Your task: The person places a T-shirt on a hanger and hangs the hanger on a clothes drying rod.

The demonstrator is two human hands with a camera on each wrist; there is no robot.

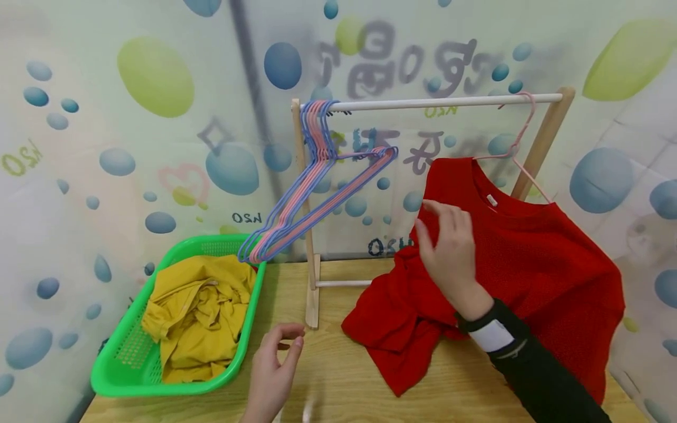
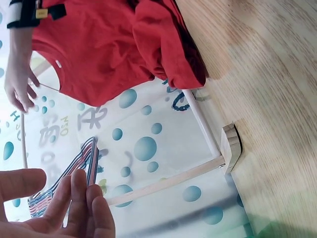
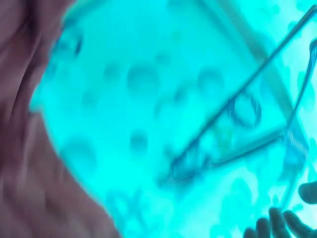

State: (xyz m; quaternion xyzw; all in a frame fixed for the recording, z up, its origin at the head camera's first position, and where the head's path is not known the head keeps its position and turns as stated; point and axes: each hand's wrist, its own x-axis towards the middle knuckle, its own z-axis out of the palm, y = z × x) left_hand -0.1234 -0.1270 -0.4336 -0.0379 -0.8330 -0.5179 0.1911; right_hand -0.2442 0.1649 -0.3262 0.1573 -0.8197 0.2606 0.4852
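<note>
A red long-sleeved shirt [image 1: 534, 252] hangs on a pink hanger [image 1: 520, 141] at the right end of the rack's white rail. In front of the shirt's left shoulder, my right hand [image 1: 452, 252] is raised with loosely bent fingers and no object in it. My left hand [image 1: 275, 370] hovers above the table beside the green basket, its fingers relaxed; nothing lies in it in the left wrist view [image 2: 64, 208] either. The right wrist view is blurred and tinted cyan, with my right fingertips [image 3: 280, 225] at the bottom right.
Several blue and pink hangers [image 1: 317, 176] bunch at the left end of the rail [image 1: 423, 104]. The green basket [image 1: 100, 376] at left holds a crumpled yellow garment [image 1: 206, 317]. A wooden rack foot [image 1: 312, 305] stands on the wooden table [image 1: 328, 382], before a patterned curtain [image 1: 222, 76].
</note>
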